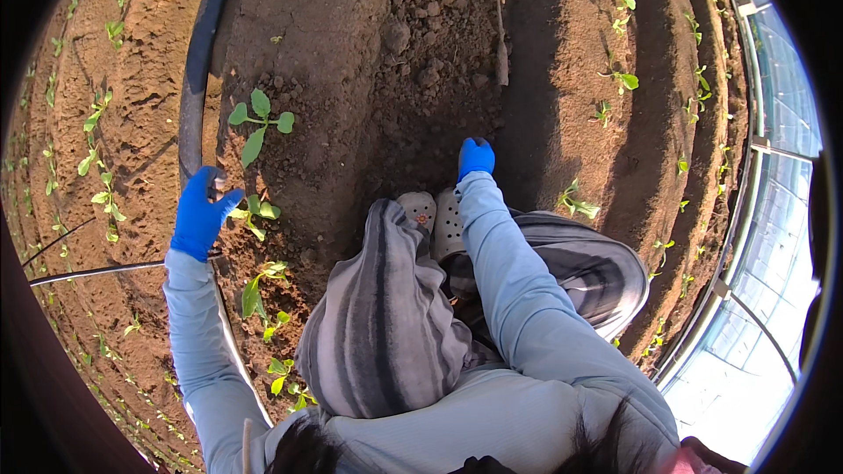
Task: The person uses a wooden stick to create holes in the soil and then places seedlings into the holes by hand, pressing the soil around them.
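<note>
My left hand (201, 214), in a blue glove, is at the left beside a dark hose or pipe (197, 66). Its thumb and fingers are spread, and I see nothing between them. The thumb comes close to a small leafy seedling (263, 209). A larger four-leaved seedling (261, 124) grows just above and to the right of that hand. My right hand (476, 157), also gloved in blue, is over the shaded furrow in front of my shoes. Its fingers look curled, their tips dark; whether it holds something is hidden.
Light perforated clogs (450, 224) stand in the furrow between my bent knees. Loose clods (421, 33) fill the furrow ahead, with a thin stick (501, 33) along its right side. Seedling rows (622, 79) run along both sides. A thin black pipe (99, 272) crosses the soil at left.
</note>
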